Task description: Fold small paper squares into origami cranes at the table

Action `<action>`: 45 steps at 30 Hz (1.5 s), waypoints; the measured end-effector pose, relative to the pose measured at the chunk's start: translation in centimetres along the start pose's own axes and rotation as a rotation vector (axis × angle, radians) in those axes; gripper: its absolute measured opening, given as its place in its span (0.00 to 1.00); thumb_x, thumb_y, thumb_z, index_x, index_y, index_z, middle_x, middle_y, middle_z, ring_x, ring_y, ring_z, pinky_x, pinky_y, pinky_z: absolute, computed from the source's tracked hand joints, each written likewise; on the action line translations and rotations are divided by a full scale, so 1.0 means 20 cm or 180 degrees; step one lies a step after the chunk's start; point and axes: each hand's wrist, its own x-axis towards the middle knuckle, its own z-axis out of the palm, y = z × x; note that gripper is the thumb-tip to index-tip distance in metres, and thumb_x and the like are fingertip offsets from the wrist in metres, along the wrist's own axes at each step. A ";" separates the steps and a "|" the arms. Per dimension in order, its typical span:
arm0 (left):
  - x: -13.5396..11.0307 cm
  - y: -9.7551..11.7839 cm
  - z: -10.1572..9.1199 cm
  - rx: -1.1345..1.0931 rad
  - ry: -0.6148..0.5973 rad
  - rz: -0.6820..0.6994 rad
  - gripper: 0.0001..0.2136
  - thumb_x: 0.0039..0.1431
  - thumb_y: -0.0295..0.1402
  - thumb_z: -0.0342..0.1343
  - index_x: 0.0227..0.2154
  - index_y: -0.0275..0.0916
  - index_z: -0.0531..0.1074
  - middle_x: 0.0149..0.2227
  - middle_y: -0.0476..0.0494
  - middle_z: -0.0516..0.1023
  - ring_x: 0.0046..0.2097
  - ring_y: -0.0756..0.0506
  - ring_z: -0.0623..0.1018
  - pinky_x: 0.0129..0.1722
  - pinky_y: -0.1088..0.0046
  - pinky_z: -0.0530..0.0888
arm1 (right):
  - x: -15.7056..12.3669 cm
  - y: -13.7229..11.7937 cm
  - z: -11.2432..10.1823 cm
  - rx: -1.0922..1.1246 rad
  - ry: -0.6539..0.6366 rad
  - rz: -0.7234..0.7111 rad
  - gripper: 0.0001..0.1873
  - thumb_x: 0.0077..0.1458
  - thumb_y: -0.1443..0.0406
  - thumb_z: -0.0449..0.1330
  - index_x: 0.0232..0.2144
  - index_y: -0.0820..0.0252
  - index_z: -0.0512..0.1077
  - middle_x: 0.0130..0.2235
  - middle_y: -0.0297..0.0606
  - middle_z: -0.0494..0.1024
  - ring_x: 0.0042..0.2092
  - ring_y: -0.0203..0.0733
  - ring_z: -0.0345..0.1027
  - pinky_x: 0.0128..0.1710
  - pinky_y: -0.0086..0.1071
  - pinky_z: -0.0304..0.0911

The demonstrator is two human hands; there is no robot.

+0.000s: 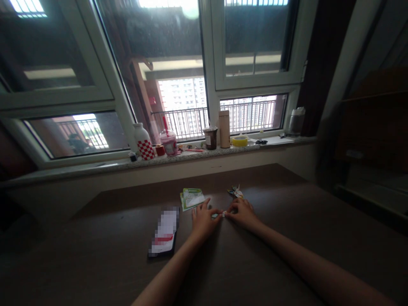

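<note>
Over the middle of the dark table point(267, 263), my two hands meet fingertip to fingertip. A small whitish piece point(224, 213), perhaps paper, sits between them; its kind is too small to make out. My left hand point(204, 221) pinches it from the left with thumb and forefinger, the other fingers spread. From the right, my right hand point(244, 213) closes its fingertips on the same piece. A pale green bit point(214, 216) shows under the left fingers. Just beyond my right hand lies a small pile of white, yellow and blue scraps point(236, 191).
Green-and-white packets point(191, 198) lie beyond my left hand. A phone point(164, 231) with a blurred screen rests to its left. Along the windowsill point(191, 157) stand a checkered bottle point(145, 142), drink cups point(210, 138), a tan flask point(224, 129) and yellow tape point(239, 141).
</note>
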 end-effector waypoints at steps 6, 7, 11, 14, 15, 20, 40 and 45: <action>0.01 0.00 0.00 0.0037 0.0071 0.0010 0.11 0.58 0.47 0.57 0.42 0.59 0.79 0.67 0.51 0.59 0.65 0.36 0.60 0.64 0.45 0.52 | -0.01 -0.02 -0.01 -0.0053 0.0021 0.0030 0.11 0.47 0.54 0.68 0.29 0.53 0.79 0.45 0.38 0.75 0.53 0.49 0.63 0.55 0.40 0.54; 0.01 0.01 0.00 0.0028 0.0083 0.0003 0.11 0.58 0.47 0.57 0.41 0.58 0.79 0.67 0.51 0.59 0.65 0.36 0.60 0.63 0.44 0.52 | -0.01 -0.02 -0.01 -0.0050 0.0032 0.0039 0.11 0.46 0.54 0.68 0.29 0.53 0.79 0.45 0.38 0.75 0.53 0.49 0.63 0.55 0.40 0.54; 0.01 0.02 -0.01 -0.0066 0.0057 -0.0019 0.11 0.57 0.47 0.58 0.40 0.58 0.80 0.66 0.50 0.61 0.65 0.35 0.60 0.63 0.44 0.52 | 0.00 -0.04 -0.01 -0.0099 -0.0010 0.0109 0.11 0.44 0.55 0.69 0.29 0.54 0.79 0.45 0.38 0.74 0.54 0.50 0.62 0.55 0.40 0.54; 0.02 0.03 -0.01 -0.0139 0.0016 -0.0067 0.10 0.56 0.45 0.58 0.40 0.56 0.79 0.66 0.50 0.60 0.66 0.35 0.58 0.63 0.41 0.50 | 0.02 -0.04 0.00 -0.0120 -0.0114 0.0189 0.11 0.43 0.56 0.69 0.30 0.53 0.79 0.47 0.39 0.74 0.55 0.51 0.61 0.55 0.41 0.53; 0.02 0.03 -0.01 -0.0154 -0.0001 -0.0077 0.10 0.56 0.44 0.58 0.40 0.56 0.79 0.66 0.51 0.60 0.66 0.35 0.58 0.63 0.40 0.50 | 0.02 -0.04 0.00 -0.0114 -0.0133 0.0200 0.11 0.43 0.57 0.69 0.30 0.53 0.79 0.47 0.39 0.73 0.56 0.51 0.60 0.56 0.41 0.53; 0.02 0.03 0.01 -0.0168 -0.0059 -0.0027 0.10 0.57 0.41 0.57 0.41 0.55 0.77 0.67 0.52 0.59 0.66 0.34 0.56 0.62 0.37 0.48 | 0.03 -0.03 0.00 -0.0081 -0.0190 0.0206 0.11 0.44 0.58 0.70 0.32 0.52 0.80 0.49 0.39 0.73 0.57 0.51 0.59 0.57 0.41 0.50; 0.04 -0.05 0.02 -0.0062 -0.0376 0.0123 0.19 0.59 0.34 0.51 0.51 0.57 0.72 0.69 0.46 0.54 0.68 0.30 0.53 0.62 0.37 0.47 | 0.03 -0.02 -0.01 0.0071 -0.0256 0.0146 0.13 0.45 0.65 0.68 0.37 0.49 0.81 0.49 0.40 0.73 0.55 0.52 0.60 0.57 0.41 0.51; 0.05 -0.07 0.01 -0.0103 -0.0411 0.0161 0.20 0.57 0.33 0.51 0.51 0.58 0.72 0.68 0.45 0.55 0.68 0.30 0.54 0.63 0.38 0.47 | 0.04 -0.01 0.00 0.0097 -0.0205 0.0117 0.13 0.44 0.66 0.68 0.36 0.48 0.81 0.48 0.40 0.73 0.55 0.52 0.61 0.57 0.42 0.52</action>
